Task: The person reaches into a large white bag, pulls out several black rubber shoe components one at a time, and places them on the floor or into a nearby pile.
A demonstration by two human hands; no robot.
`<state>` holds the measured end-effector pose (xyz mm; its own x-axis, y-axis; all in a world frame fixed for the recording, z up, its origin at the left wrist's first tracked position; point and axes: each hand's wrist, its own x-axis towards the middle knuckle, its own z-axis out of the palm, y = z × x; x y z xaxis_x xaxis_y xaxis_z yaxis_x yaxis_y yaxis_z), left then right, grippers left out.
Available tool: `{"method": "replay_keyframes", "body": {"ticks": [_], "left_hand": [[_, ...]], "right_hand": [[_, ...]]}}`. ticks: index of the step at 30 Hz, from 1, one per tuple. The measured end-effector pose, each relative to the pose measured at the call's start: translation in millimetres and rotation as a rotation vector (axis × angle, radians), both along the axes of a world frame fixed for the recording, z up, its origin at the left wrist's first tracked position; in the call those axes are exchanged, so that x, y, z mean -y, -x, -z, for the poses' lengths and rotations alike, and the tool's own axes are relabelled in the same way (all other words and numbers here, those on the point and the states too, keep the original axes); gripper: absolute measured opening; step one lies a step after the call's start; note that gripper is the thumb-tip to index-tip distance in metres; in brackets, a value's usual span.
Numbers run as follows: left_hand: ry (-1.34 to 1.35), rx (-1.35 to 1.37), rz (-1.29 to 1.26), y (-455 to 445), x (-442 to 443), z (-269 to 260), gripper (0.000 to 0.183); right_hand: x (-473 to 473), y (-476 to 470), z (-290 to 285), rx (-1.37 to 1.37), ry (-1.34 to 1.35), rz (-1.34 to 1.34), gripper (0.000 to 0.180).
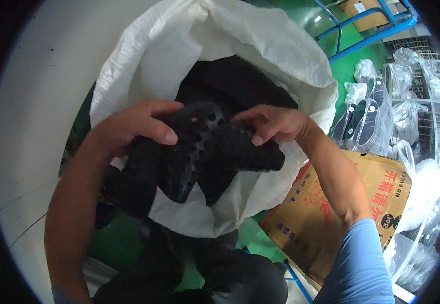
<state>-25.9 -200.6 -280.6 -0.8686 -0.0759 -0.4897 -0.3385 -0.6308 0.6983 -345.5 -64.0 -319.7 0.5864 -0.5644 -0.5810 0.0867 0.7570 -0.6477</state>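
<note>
A black piece [178, 167], apparently a shoe upper with a row of eyelet-like holes and a small pinkish mark, is held over the mouth of a white woven sack [212, 218]. My left hand [140, 125] grips its left side, thumb on top. The thumb and fingers of my right hand [275, 123] pinch a black part [250, 152] on the right; whether both parts are one piece, I cannot tell. Inside the sack lies dark material [239, 83], its details lost in shadow. More black material [125, 186] hangs below my left wrist.
To the right sits a printed cardboard box [307, 224]. Beyond it, a metal rack [413, 101] holds plastic-wrapped soles or insoles [364, 121]. A blue tubular frame [372, 38] stands at the upper right. A pale surface [45, 102] borders the left.
</note>
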Motion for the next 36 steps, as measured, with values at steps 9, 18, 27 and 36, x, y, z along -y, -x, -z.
{"method": "replay_keyframes", "body": {"ticks": [9,18,27,36], "left_hand": [[-0.055,-0.126,-0.078,15,-17,15,0.073],[-0.098,-0.168,-0.096,18,-22,6,0.062],[-0.052,-0.081,-0.147,-7,-25,7,0.054],[-0.033,-0.164,-0.104,2,-34,0,0.054]], "right_hand": [[-18,7,-9,0.077,0.006,0.172,0.073],[-14,-33,-24,0.252,0.06,0.508,0.066],[-106,-18,18,-1.344,0.485,-0.672,0.038],[-235,11,34,-0.747,0.277,-1.322,0.021]]}}
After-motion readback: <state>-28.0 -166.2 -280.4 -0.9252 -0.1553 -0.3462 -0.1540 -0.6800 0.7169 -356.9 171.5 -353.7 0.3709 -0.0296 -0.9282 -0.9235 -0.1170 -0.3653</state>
